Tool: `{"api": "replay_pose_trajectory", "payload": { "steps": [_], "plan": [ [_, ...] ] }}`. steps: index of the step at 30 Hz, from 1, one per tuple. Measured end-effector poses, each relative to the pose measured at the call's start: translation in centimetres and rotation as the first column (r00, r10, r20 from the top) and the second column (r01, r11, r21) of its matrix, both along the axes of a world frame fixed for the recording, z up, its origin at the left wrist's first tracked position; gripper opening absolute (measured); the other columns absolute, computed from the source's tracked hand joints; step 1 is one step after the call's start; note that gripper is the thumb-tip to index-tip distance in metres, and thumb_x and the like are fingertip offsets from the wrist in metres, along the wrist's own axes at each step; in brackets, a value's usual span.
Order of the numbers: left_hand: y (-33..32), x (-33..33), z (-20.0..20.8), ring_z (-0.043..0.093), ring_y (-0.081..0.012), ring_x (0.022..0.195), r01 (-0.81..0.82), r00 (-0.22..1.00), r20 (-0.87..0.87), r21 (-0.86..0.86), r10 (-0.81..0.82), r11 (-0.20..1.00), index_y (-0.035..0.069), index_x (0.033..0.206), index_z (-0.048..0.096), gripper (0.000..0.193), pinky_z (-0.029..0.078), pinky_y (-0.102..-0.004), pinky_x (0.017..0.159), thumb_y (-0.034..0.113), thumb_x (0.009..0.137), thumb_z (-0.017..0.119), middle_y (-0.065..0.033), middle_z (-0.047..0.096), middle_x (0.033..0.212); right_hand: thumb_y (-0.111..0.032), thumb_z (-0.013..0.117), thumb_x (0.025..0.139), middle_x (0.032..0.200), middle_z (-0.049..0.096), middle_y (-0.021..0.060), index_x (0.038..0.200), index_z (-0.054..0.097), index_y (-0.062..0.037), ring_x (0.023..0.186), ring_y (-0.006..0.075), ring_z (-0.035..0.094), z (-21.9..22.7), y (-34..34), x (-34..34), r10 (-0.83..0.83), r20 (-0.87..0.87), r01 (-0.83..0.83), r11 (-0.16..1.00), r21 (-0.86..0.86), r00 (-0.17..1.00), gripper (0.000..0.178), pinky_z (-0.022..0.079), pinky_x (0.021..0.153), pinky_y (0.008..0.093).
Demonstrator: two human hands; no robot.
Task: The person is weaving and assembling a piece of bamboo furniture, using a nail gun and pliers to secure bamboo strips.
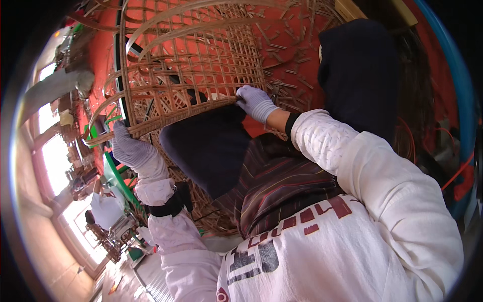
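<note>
A large openwork panel woven from brown rattan-like strips (201, 65) stretches ahead of me, its near edge by my raised leg. My left hand (132, 146), in a pale grey-lilac knit glove, is closed on the near left part of that edge, thumb upward. Farther right, my right hand (255, 104) in a similar glove grips the panel's near right corner, its fingertips partly hidden by the weave. Loose strip ends (171, 35) curve up in arcs over the panel. A dark straight bar (121, 75) runs along the panel's left side.
Cut strip scraps (294, 65) litter the red floor (282, 38). At right are an orange cord (455, 176) and a blue curved edge (465, 85). A green plastic seat (118, 176) stands at left; beyond it is a person in white (106, 209) near windows.
</note>
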State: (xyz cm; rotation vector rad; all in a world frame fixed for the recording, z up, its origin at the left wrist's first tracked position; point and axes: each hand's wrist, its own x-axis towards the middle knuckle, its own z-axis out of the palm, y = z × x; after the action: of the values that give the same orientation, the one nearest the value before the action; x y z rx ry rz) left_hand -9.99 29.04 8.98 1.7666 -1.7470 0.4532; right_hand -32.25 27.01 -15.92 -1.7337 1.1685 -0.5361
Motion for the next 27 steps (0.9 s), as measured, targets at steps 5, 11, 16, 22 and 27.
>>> {"api": "replay_pose_trajectory", "payload": {
  "steps": [5,11,16,22,27],
  "plan": [
    [-0.1,-0.6,0.2,0.066,-0.017,0.07,0.04,0.982,0.186,-0.009,-0.037,0.999,-0.009,0.101,0.064,0.035,0.055,-0.0311,0.061,0.017,0.103,0.042,-0.0167,0.07,0.099,-0.025,0.071,0.084,0.099,0.06,0.0139,0.098,0.058,-0.0079,0.098,0.0346,0.06,0.3,0.1,0.4,-0.017,-0.047,0.014,0.999,-0.047,0.999,0.026,0.049,0.087,0.0434],
    [-1.0,-1.4,0.0,0.064,-0.0188,0.059,0.004,0.984,-0.178,-0.066,-0.016,0.998,-0.006,0.086,0.062,0.035,0.053,-0.0322,0.055,0.022,0.1,0.047,-0.0127,0.065,0.07,-0.027,0.073,0.082,0.097,0.06,0.0115,0.103,0.058,-0.0085,0.096,0.0303,0.06,4.2,0.3,1.4,-0.084,0.139,0.128,0.928,-0.349,0.987,0.031,0.048,0.089,0.0417],
    [-0.9,-0.3,-0.5,0.064,-0.0181,0.06,0.136,0.978,0.181,-0.155,-0.108,0.978,-0.005,0.084,0.063,0.035,0.053,-0.0323,0.057,0.025,0.098,0.051,-0.0121,0.065,0.072,-0.02,0.075,0.078,0.094,0.06,0.0125,0.097,0.057,-0.0064,0.094,0.032,0.059,4.0,0.2,1.4,-0.054,0.191,0.124,0.918,-0.376,0.98,0.03,0.049,0.086,0.0417],
    [-0.9,-0.8,-0.8,0.065,-0.0172,0.069,0.081,0.989,0.135,-0.171,-0.058,0.982,-0.007,0.088,0.066,0.035,0.054,-0.0329,0.061,0.023,0.098,0.052,-0.0108,0.066,0.076,-0.023,0.07,0.083,0.095,0.06,0.0111,0.097,0.058,-0.0076,0.094,0.0294,0.06,4.8,-0.4,1.0,0.104,-0.017,-0.1,0.883,-0.459,0.994,0.024,0.049,0.085,0.0414],
    [-0.6,-0.3,-0.9,0.065,-0.0183,0.07,0.069,0.949,0.315,-0.18,-0.009,0.981,-0.007,0.093,0.068,0.031,0.054,-0.0328,0.063,0.019,0.099,0.051,-0.0121,0.066,0.076,-0.025,0.07,0.083,0.093,0.06,0.0117,0.102,0.058,-0.0069,0.09,0.0297,0.061,8.9,-0.1,0.1,0.02,0.133,0.044,0.884,-0.465,0.991,0.029,0.05,0.082,0.0427]
  ]
}}
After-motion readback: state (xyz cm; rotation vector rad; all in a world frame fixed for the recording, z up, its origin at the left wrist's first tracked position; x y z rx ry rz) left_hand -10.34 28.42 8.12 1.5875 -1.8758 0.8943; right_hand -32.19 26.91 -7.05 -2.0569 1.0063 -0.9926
